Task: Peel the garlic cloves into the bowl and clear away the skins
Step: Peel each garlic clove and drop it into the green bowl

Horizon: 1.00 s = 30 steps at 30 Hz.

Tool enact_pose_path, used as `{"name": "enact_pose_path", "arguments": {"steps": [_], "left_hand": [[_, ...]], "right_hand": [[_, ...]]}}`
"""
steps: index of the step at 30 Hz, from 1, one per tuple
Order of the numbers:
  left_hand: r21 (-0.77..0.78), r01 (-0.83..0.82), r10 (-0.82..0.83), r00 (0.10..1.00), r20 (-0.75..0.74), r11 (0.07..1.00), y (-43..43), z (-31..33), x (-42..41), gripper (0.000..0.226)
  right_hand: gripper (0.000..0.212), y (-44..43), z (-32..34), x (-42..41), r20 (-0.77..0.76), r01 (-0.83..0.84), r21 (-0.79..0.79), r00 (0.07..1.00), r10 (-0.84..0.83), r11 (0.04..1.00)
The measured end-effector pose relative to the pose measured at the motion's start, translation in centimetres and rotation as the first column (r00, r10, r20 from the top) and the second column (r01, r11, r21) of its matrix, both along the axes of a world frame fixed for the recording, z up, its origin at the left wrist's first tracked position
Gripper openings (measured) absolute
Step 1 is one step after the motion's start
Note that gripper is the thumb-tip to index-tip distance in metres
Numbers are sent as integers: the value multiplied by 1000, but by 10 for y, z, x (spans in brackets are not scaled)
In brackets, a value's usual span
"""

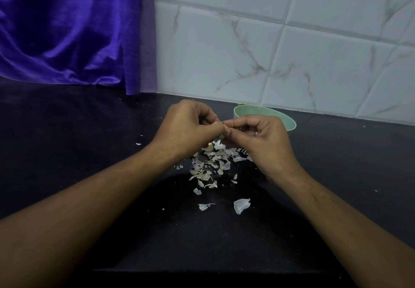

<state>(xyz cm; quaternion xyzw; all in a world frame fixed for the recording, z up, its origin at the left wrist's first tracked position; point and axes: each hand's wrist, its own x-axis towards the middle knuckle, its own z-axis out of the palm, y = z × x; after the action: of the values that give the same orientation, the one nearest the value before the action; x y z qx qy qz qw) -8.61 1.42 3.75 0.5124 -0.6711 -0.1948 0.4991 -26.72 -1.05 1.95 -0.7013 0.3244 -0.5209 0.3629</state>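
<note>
My left hand (188, 126) and my right hand (258, 139) meet above the black counter, fingertips pinching a small garlic clove (225, 126) that is almost hidden between them. Right behind my right hand stands a pale green bowl (289, 122), its inside hidden from view. Below the hands lies a pile of white garlic skins (211, 166). Two larger skin pieces (240, 205) lie closer to me.
The black counter (89, 153) runs to a white marble-tiled wall (292, 51) at the back. A purple cloth (67, 29) hangs at the back left and touches the counter. A few tiny skin flecks (138, 144) lie scattered to the left.
</note>
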Motion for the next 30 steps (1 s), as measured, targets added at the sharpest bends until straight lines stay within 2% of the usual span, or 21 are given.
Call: {"name": "enact_pose_path", "arguments": {"steps": [6,13,18,20,28,30], "left_hand": [[65,25,-17,993,-118,998,-5,2,2,16],[89,6,-13,997,78,996,-6,-3,5,20],[36,-14,8,986,169,999,-5,1,10,36],[33,-7,1,986,168,999,-6,0,11,36],[110,126,-117,990,-83,986,-7,4,13,3],[118,151,-136,983,-121,981,-7,4,13,3]], "right_hand": [[11,3,4,7,216,-110,134,973,79,985],[18,0,9,6,369,-209,271,924,99,939],[17,0,6,6,305,-158,261,949,74,952],[19,0,6,6,263,-136,241,962,70,961],[18,3,6,5,186,-145,172,976,112,974],[16,3,5,4,149,-121,126,984,102,985]]}}
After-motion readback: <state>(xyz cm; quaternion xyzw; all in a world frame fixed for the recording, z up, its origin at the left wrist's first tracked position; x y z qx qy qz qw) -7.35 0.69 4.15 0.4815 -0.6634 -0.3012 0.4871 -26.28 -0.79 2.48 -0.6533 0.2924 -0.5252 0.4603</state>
